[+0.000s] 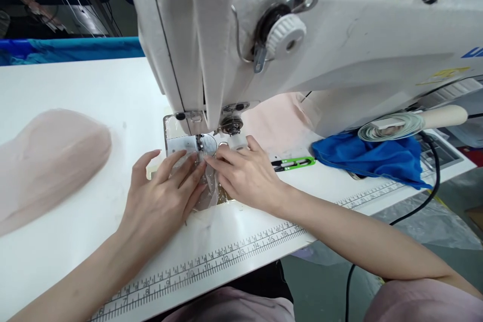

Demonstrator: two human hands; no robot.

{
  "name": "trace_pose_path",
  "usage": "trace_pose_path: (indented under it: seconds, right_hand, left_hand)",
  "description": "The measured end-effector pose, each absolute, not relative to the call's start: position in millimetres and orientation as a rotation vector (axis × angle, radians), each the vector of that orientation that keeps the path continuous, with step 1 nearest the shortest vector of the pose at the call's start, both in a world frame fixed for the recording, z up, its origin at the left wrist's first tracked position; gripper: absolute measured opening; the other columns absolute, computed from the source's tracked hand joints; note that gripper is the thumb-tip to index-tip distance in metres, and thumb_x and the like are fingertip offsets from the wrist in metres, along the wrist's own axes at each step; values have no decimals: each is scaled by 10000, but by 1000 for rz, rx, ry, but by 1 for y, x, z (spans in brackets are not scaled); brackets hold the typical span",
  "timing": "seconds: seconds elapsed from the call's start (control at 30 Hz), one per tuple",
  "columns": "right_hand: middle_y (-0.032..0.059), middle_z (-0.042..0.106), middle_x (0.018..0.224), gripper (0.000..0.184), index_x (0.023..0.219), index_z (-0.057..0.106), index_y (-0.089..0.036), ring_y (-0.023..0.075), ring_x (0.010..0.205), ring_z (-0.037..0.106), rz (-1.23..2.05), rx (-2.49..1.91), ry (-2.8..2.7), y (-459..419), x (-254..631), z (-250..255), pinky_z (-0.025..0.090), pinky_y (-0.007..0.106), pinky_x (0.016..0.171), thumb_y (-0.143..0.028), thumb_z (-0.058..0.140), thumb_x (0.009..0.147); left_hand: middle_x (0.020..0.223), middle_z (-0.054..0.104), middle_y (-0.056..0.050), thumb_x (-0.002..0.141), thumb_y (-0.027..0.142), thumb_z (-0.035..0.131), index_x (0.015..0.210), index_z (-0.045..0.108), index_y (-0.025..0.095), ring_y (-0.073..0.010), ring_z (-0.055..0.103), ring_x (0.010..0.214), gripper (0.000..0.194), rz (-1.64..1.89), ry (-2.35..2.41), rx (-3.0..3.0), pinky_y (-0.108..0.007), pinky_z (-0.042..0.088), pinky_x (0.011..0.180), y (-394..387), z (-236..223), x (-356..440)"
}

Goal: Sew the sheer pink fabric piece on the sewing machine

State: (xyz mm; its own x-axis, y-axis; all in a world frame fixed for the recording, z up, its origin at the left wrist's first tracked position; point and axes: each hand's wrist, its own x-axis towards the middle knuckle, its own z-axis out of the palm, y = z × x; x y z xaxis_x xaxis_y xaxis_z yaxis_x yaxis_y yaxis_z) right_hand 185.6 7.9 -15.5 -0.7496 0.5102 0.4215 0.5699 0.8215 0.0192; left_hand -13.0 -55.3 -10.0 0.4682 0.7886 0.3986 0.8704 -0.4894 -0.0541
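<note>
A strip of sheer pale fabric (212,183) lies under the presser foot (199,142) of a white sewing machine (173,50). My left hand (164,193) rests on it from the left, fingers spread and bent a little, the fingertips close to the foot. On the right side, my right hand (245,173) has its fingers curled together, thumb and index pinching the fabric just in front of the foot. The two index fingers almost meet. Part of the fabric is hidden beneath both hands.
Sheer pink fabric (56,161) lies on the left of the white table (124,75). Right of the needle are a pink fabric piece (279,121), green thread snips (294,163), a blue cloth (372,158) and a coiled pale tape (392,126). A printed ruler (226,256) follows the front edge.
</note>
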Motion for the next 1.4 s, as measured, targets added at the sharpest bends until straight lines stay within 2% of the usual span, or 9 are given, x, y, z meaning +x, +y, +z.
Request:
trace_pose_path:
  seconds: [0.2, 0.4, 0.63, 1.13, 1.4]
  right_hand:
    - [87, 708, 1011, 343, 1142, 685, -111, 219, 924, 576, -251, -825, -2605, 11, 185, -18, 298, 376, 820, -96, 417, 928]
    - [101, 708, 1072, 325, 1134, 680, -115, 219, 933, 574, -249, -852, -2632, 12, 184, -16, 304, 378, 848, -104, 416, 945]
    - [81, 715, 1019, 301, 1081, 700, -125, 207, 886, 573, -282, -829, -2596, 12, 184, -17, 303, 366, 849, -95, 443, 925]
    - [86, 714, 1004, 301, 1073, 707, -120, 214, 898, 579, -331, -835, -2586, 12, 182, -16, 300, 368, 845, -104, 441, 933]
    - [98, 705, 1028, 306, 1099, 680, -108, 219, 903, 571, -251, -816, -2594, 14, 185, -15, 312, 378, 872, -109, 434, 918]
  left_hand:
    - [1250, 690, -97, 993, 235, 479, 1298, 548, 210, -310, 580, 1251, 314, -409, -1415, -2475, -573, 319, 1052, -50, -10, -14]
    - [1253, 687, -96, 983, 243, 485, 1316, 566, 245, -314, 595, 1226, 342, -476, -1410, -2475, -580, 323, 1057, -49, -14, -14]
    - [1212, 703, -130, 995, 233, 466, 1294, 580, 150, -300, 625, 1174, 330, -445, -1354, -2430, -549, 326, 1049, -52, -13, -11]
    - [1232, 695, -124, 1005, 233, 454, 1306, 581, 138, -294, 625, 1172, 341, -458, -1372, -2436, -557, 318, 1053, -48, -12, -13]
    - [1281, 660, -160, 1006, 311, 455, 1334, 550, 109, -323, 588, 1220, 397, -435, -1365, -2451, -568, 316, 1068, -46, -12, -16]
